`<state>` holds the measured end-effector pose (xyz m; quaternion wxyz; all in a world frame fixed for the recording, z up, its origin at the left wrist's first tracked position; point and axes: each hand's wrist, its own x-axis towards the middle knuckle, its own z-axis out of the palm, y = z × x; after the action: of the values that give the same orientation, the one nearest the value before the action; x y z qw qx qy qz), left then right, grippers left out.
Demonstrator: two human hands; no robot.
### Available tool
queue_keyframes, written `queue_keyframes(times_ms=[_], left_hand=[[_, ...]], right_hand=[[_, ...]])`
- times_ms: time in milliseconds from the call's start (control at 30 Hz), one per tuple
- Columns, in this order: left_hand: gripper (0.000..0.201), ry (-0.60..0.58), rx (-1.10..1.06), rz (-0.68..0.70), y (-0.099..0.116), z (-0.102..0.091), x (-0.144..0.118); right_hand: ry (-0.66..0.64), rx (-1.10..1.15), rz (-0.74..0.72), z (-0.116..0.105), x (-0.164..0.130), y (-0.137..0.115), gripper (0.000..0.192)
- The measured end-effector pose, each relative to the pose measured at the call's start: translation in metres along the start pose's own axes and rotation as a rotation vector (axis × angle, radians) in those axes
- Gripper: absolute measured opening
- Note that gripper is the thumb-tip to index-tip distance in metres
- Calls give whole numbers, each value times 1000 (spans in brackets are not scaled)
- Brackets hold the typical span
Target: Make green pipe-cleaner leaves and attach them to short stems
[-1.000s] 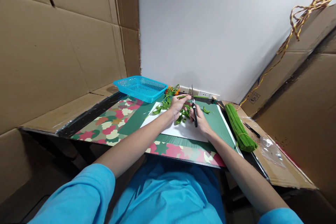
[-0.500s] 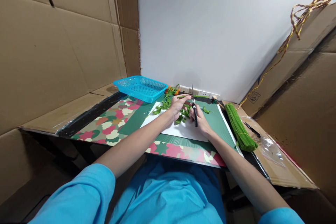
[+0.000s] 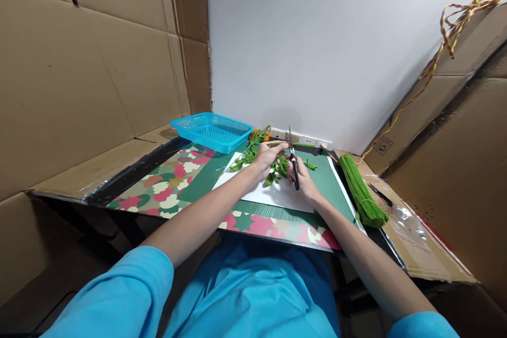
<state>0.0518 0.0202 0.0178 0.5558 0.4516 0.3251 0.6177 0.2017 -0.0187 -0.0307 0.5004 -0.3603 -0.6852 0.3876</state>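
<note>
While the head view shows both hands over white paper [image 3: 277, 198] on the tabletop [image 3: 166, 185], the right hand [image 3: 303, 177] grips black scissors [image 3: 293, 161], blades upright. The left hand [image 3: 267, 158] pinches a green stem [image 3: 283, 144], its fingertips partly hidden. Nothing has visibly moved since earlier.

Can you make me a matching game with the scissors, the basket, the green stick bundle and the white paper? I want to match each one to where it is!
Things:
1. scissors
2. basket
3. green stick bundle
4. white paper

Places:
A. lying flat under both hands
B. at the table's far left corner
C. held in the right hand, blades pointing at the wall
D. lying at the table's right edge, past the right hand

Pairs: 1-C, 2-B, 3-D, 4-A
</note>
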Motion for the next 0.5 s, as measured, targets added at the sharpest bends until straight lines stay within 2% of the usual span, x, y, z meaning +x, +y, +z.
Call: queue_keyframes(times_ms=[300,500], left_hand=[[25,-21,-4,16,-1,0,0],[19,38,-13,3,3,5,-4]], right_hand=[[-6,26,15,2,-1,-1,51],[-3,5,16,2,-2,-2,52]])
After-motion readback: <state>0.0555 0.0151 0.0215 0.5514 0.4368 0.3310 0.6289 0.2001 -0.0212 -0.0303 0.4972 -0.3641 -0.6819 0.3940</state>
